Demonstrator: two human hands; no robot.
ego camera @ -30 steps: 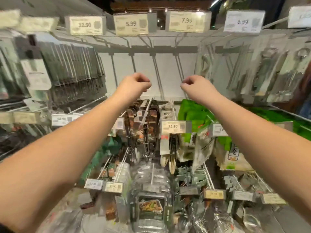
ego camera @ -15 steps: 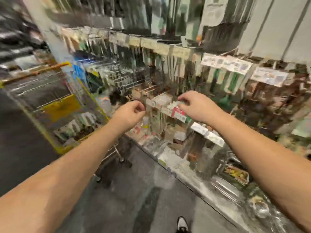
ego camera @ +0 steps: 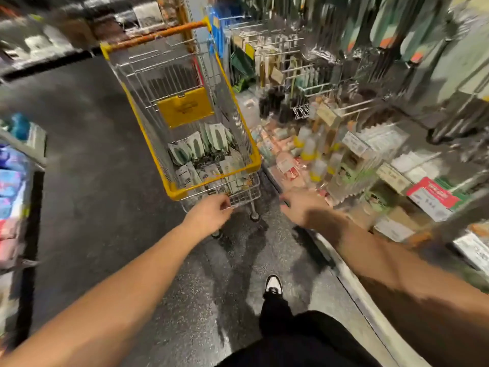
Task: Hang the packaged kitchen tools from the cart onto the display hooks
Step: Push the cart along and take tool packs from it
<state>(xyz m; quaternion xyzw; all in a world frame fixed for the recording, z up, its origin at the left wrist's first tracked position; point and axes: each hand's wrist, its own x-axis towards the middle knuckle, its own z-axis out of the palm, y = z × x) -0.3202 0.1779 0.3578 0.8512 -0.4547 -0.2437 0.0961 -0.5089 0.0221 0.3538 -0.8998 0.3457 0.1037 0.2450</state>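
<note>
A wire shopping cart [ego camera: 246, 157] with yellow trim stands in the aisle ahead of me. Several packaged kitchen tools [ego camera: 201, 152] in white and green cards lie in its basket. My left hand [ego camera: 209, 213] is stretched out low, just in front of the cart's near end, fingers loosely curled and holding nothing. My right hand [ego camera: 301, 205] hangs to the right of the cart with relaxed fingers, also holding nothing. The display hooks [ego camera: 299, 67] with hanging goods run along the right side, blurred.
Shelves of boxed and bagged goods [ego camera: 370, 165] line the right edge of the aisle down to the floor. Another shelf unit [ego camera: 18, 165] stands at the left. Dark floor [ego camera: 87, 160] lies between, with my shoe [ego camera: 274, 283] below.
My view has swung left and down from the hook wall to the cart. Both hands have dropped from the hooks toward the cart's near end.
</note>
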